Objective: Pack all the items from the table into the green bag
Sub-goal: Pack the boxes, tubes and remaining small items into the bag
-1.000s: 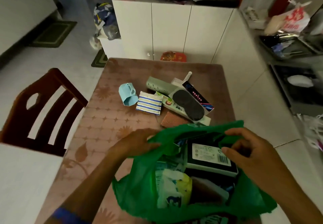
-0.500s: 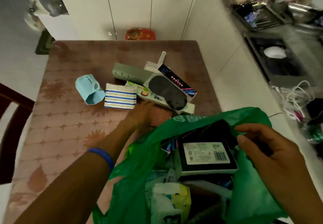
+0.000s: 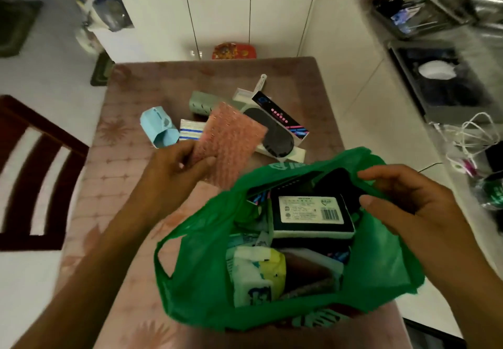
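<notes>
So we've got the left hand [image 3: 174, 169] up over the counter [image 3: 130, 185] with its grip pinched on a pink textured pad [image 3: 231, 139], thumb on top and fingers under the near edge, the pad lifted and tilted just past the far rim of the green bag [image 3: 381, 261]. The right hand [image 3: 408, 204] has its grip closed on the bag's right edge, pulling the mouth wide. Inside we can see a dark box with a white barcode label [image 3: 310, 209] and a white and yellow packet [image 3: 258, 272] nearer to us. Behind the pad, left on the counter: a light blue cup [image 3: 158, 128] on its side, a blue-striped cloth [image 3: 190, 131] just beside it, a grey-green holder [image 3: 201, 102], a black oval brush [image 3: 275, 133] and a black box with pink print [image 3: 283, 117], all bunched together.
</notes>
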{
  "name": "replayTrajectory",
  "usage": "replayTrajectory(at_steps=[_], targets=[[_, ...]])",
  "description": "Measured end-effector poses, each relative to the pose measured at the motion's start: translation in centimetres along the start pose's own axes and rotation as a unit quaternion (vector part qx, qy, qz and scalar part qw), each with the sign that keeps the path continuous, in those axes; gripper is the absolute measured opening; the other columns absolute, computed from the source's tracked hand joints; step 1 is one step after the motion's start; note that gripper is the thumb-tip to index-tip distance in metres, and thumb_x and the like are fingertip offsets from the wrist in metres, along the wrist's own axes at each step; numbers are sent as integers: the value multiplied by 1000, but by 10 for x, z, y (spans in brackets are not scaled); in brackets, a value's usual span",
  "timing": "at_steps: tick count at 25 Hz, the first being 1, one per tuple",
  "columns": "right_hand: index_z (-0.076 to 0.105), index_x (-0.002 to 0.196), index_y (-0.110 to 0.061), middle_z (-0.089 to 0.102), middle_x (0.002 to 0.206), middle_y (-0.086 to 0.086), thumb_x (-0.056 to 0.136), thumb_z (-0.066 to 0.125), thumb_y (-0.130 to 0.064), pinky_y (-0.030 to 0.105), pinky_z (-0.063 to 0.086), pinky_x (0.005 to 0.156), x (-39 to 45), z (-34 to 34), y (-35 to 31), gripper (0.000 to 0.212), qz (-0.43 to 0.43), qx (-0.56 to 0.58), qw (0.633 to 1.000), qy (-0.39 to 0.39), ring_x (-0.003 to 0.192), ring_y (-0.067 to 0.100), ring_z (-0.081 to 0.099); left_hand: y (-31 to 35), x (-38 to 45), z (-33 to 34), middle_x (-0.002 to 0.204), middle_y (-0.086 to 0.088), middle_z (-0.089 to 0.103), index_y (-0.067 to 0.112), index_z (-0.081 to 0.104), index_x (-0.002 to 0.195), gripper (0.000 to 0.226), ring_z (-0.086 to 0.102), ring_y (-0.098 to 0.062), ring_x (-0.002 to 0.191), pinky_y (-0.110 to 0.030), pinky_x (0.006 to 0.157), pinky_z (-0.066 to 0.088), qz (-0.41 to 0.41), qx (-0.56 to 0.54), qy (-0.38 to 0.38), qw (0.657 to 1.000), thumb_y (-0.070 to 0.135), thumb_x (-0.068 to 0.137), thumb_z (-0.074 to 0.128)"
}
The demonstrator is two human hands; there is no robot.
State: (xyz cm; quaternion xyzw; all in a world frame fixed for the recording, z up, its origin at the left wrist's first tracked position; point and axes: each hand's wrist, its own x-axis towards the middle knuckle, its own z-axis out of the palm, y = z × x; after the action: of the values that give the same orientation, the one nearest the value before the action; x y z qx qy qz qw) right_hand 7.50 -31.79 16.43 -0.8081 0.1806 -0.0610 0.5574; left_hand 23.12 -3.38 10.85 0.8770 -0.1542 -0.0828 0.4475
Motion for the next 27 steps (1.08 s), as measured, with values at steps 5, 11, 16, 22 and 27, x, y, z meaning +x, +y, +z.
replayTrajectory(at_steps=[5, 11, 16, 22, 27], targets=[[66, 85, -13, 63, 69, -6, 80, 58, 16, 9, 43, 46, -3, -13, -11, 31, -37, 52, 998, 17, 54, -1, 56, 58, -77, 59, 101, 6, 66, 33, 56, 123, 45, 59, -9, 89, -23, 74, 46, 115, 149, -193, 963, 48, 81, 60], [67, 78, -10, 64, 62, -12, 81, 55, 16, 7, 37, 42, -7, -25, -7, 29, -24, 101, 995, 9, 48, -3, 53, 61, -63, 92, 99, 9, 67, 27, 63, 112, 32, 61, -4, 86, -30, 80, 54, 0, 62, -48, 997, 41, 83, 65], [70, 77, -18, 69, 75, -10, 80, 58, 13, 9, 45, 51, 8, -28, 10, 33, -13, 77, 996, 35, 63, 0, 61, 45, 48, 113, 95, 0, 68, 19, 61, 109, 25, 64, -17, 83, -37, 74, 56, -19, 118, 49, 992, 19, 85, 64], [70, 77, -23, 71, 82, -9, 78, 60, 11, 9, 46, 54, 30, -31, 35, 36, 0, 54, 996, 73, 67, 4, 62, -36, 174, 195, 152, -14, 26, 20, 23, 148, 77, 28, -38, 134, -51, 101, 37, 95, 468, -161, 864, 16, 82, 63], [71, 81, -25, 70, 74, -2, 79, 62, 6, 25, 35, 41, 31, -44, 50, 33, 19, 25, 996, 89, 48, 12, 45, -82, 180, 208, 135, -11, 51, 23, 43, 139, 53, 49, -33, 116, -44, 89, 45, 136, 460, -120, 869, 23, 88, 57]])
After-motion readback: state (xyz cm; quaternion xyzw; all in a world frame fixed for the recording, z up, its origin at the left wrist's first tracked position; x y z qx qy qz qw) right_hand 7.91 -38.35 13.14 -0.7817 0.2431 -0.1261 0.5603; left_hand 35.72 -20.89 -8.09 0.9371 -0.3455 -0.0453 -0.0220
